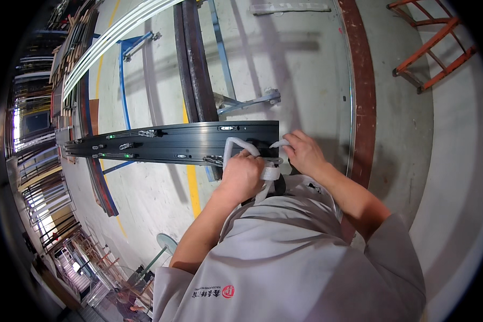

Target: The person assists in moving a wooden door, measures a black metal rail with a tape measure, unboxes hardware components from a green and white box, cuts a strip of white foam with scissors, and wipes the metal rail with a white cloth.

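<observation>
A long black metal profile (182, 140) lies crosswise in front of me, with small silver fittings along its face. Around its right end runs a soft white strip (228, 149), bent into a loop. My left hand (243, 174) is closed on the strip at the near edge of the profile. Just past the profile's right end, my right hand (304, 153) pinches the strip's other part between thumb and fingers. More white strip (270, 173) hangs coiled beside my left hand, close to my waist. My left fingertips are partly hidden.
A dark padded beam (198, 70) on a blue metal stand (224, 51) supports the profile. White bars (115, 37) slant across the far left. Storage racks (43, 177) full of profiles line the left side. An orange metal frame (434, 56) stands far right. A person (127, 307) is at lower left.
</observation>
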Motion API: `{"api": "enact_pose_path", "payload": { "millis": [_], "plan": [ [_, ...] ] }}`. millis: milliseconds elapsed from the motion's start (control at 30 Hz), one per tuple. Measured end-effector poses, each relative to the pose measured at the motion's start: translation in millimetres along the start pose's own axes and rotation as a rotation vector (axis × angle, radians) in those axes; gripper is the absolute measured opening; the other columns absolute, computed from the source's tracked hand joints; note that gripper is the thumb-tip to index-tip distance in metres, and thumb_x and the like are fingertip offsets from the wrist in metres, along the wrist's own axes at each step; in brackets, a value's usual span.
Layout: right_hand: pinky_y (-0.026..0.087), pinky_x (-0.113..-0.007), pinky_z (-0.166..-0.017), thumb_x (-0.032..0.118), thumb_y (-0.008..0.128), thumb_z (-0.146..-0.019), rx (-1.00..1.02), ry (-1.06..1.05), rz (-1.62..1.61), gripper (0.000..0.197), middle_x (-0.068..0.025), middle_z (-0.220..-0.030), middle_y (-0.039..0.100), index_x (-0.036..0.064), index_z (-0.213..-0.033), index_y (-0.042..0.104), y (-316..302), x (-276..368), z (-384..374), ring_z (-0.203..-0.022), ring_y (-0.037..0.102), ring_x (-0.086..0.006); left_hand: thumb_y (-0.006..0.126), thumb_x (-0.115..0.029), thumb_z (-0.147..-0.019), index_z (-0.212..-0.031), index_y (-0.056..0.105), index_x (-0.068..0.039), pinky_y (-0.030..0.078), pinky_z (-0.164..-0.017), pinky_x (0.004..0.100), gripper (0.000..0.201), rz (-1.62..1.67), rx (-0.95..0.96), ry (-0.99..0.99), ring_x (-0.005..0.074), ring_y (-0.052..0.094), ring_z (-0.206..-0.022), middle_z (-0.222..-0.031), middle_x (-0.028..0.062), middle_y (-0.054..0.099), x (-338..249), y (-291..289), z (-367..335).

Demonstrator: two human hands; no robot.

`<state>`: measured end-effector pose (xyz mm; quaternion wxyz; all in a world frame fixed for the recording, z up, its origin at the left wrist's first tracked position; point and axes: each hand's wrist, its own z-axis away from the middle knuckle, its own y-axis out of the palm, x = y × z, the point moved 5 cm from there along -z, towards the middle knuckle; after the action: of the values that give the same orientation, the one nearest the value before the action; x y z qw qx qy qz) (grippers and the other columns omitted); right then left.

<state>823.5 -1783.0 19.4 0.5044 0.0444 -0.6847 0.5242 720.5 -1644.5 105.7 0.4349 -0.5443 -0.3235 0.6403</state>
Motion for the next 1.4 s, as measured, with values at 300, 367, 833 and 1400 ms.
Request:
{"api": "enact_pose_path", "payload": {
  "millis": [300, 367, 833, 1400],
  "plan": [
    [0.051, -0.046, -0.082, 0.006, 0.069, -0.081, 0.134, -0.013, 0.024, 0.031, -0.0163, -0.098, 0.062, 0.0015, -0.109, 0.059, 12, 1, -7, -0.097, 0.061, -0.0389, 0.06, -0.009, -0.081, -0.105, 0.062, 0.002, 0.054, -0.072, 0.0378, 0.026, -0.274, 0.017, 0.144, 0.0292, 0.066, -0.085, -0.076, 0.0132, 0.068, -19, 11, -23],
    [0.05, -0.045, -0.088, 0.007, 0.071, -0.079, 0.234, 0.132, -0.077, 0.044, -0.0186, -0.107, 0.061, 0.0019, -0.119, 0.053, 9, 2, -12, -0.105, 0.059, -0.0389, 0.058, -0.01, -0.084, -0.104, 0.062, 0.0, 0.054, -0.07, 0.0366, 0.024, -0.31, 0.06, 0.151, 0.0277, 0.066, -0.084, -0.076, 0.0127, 0.069, -13, 24, -24],
    [0.05, -0.045, -0.09, 0.012, 0.07, -0.081, 0.144, -0.102, -0.028, 0.046, -0.0157, -0.113, 0.059, 0.0022, -0.124, 0.054, -13, -4, 16, -0.107, 0.059, -0.037, 0.061, -0.009, -0.076, -0.132, 0.054, 0.006, 0.055, -0.074, 0.0419, 0.058, -0.249, 0.101, 0.124, 0.0349, 0.066, -0.087, -0.08, 0.0162, 0.069, -4, 34, -19],
    [0.052, -0.042, -0.077, 0.009, 0.074, -0.079, 0.0, 0.104, -0.287, 0.029, -0.0144, -0.099, 0.065, 0.0, -0.106, 0.067, 0, -5, -1, -0.085, 0.065, -0.0347, 0.061, -0.009, -0.075, -0.131, 0.056, 0.006, 0.056, -0.07, 0.0417, 0.058, -0.275, 0.18, -0.045, 0.0335, 0.066, -0.084, -0.077, 0.0161, 0.069, 18, 32, -13]
  ]
}}
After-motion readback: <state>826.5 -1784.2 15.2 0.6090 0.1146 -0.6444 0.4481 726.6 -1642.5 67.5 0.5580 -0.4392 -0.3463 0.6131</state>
